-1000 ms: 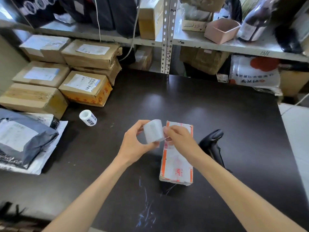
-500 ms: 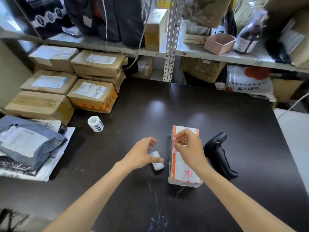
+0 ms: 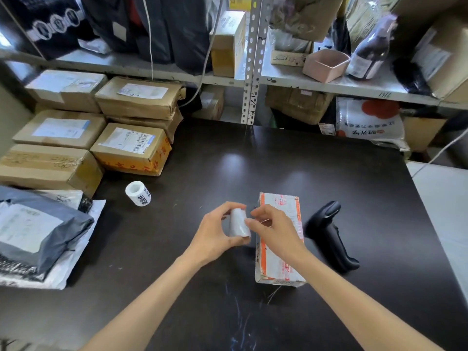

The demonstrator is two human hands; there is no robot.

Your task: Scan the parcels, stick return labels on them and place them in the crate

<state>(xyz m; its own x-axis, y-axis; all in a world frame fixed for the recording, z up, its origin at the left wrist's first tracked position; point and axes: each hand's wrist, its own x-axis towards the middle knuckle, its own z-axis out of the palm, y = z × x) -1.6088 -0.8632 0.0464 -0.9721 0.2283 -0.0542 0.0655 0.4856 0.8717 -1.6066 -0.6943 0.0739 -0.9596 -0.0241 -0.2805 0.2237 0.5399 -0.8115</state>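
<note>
Over the table [image 3: 316,178], label roll [image 3: 238,223] between left fingers [image 3: 228,205], beside parcel [image 3: 281,211]

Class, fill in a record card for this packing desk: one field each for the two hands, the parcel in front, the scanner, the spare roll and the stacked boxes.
left hand: grips the label roll, held off the table
right hand: fingertips pinch at the label roll's right edge
parcel: white with orange stripes, lying flat beneath the right hand
scanner: black, lying on the table right of the parcel, untouched
spare roll: alone on the table, just in front of the boxes
cardboard boxes: stacked at the table's far left, labels on top
</note>
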